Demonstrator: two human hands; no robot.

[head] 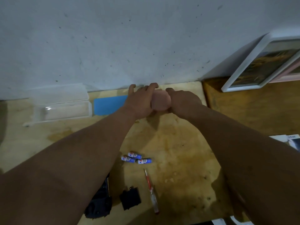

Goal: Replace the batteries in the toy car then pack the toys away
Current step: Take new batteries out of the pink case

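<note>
Both my hands reach to the far edge of the wooden table [178,143] by the wall. My left hand [139,101] and my right hand [183,101] grip a pale pink rounded object [160,101] between them; what it is cannot be told. Three blue batteries [136,158] lie near the table's middle. A red-and-clear screwdriver [151,190] lies just in front of them. A small black cover [130,198] sits at the front, and a dark toy car [100,203] is partly hidden under my left forearm.
A clear plastic box [61,104] with its lid open stands at the back left. Beside it lies a blue flat piece [110,104]. Framed pictures [263,64] lean on the wall over a second table [251,108] at the right. Papers [290,140] lie at the right edge.
</note>
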